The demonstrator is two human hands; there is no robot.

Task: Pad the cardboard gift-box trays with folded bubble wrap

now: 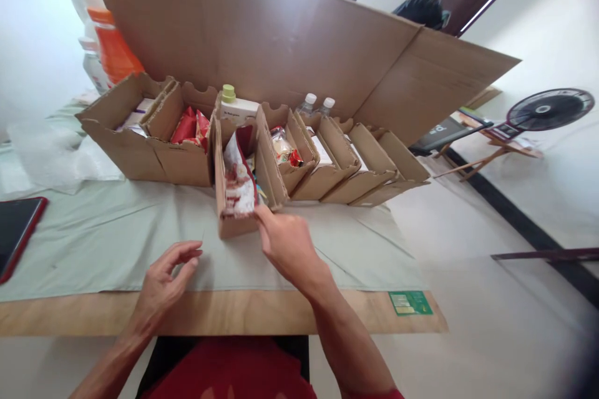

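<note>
Right hand [285,243] at the front corner of a pulled-out cardboard tray [234,199] on the tabletop [116,243].

Fingertips touching tray's near right corner, at 11 o'clock from the palm; whether the grip is closed on the cardboard cannot be told. Red-and-white snack packet [238,177] standing inside tray, at 11 o'clock from the fingers. Left hand [163,280] at 8 o'clock from tray, fingers loosely curled apart, holding nothing, over green cloth [93,230]. Row of further trays [154,137] behind, at 12 o'clock, backed by large cardboard sheet [262,31].
</note>
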